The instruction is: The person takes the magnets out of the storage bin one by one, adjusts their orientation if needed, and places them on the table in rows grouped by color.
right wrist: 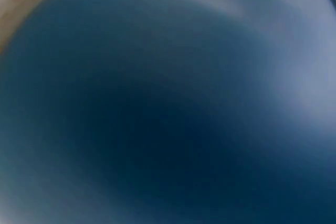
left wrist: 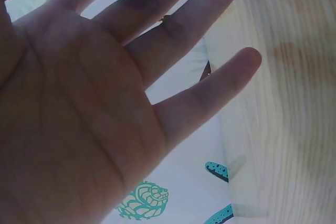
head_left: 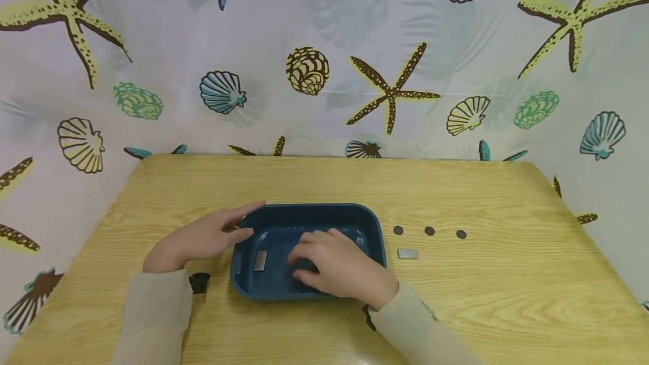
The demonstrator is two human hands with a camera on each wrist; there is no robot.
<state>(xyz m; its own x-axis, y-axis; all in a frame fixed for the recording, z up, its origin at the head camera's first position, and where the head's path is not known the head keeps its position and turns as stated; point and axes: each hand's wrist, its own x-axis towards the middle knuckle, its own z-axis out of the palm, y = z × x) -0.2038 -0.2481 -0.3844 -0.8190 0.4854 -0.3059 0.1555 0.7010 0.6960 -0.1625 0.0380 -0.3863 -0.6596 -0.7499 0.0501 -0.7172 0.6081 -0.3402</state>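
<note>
A dark blue plastic tub [head_left: 314, 206] sits on the wooden table; its wall [right wrist: 173, 103] fills the right wrist view, blurred. At the tub's left end my left hand [head_left: 210, 236] rests by the rim, fingers stretched out; its palm [left wrist: 79, 108] shows in the left wrist view. My right hand [head_left: 339, 269] reaches down inside the tub, fingers bent, thumb apart from the index finger. I cannot tell whether it holds anything, as the fingertips are partly hidden. Left of it, a small silver rectangular block [head_left: 260, 260] lies on the tub floor.
Right of the tub, three small dark discs [head_left: 429, 231] lie in a row on the table [head_left: 507, 286]. A second silver block [head_left: 408, 253] lies just in front of them. Cloth [head_left: 274, 16] printed with shells and starfish hangs behind and at both sides.
</note>
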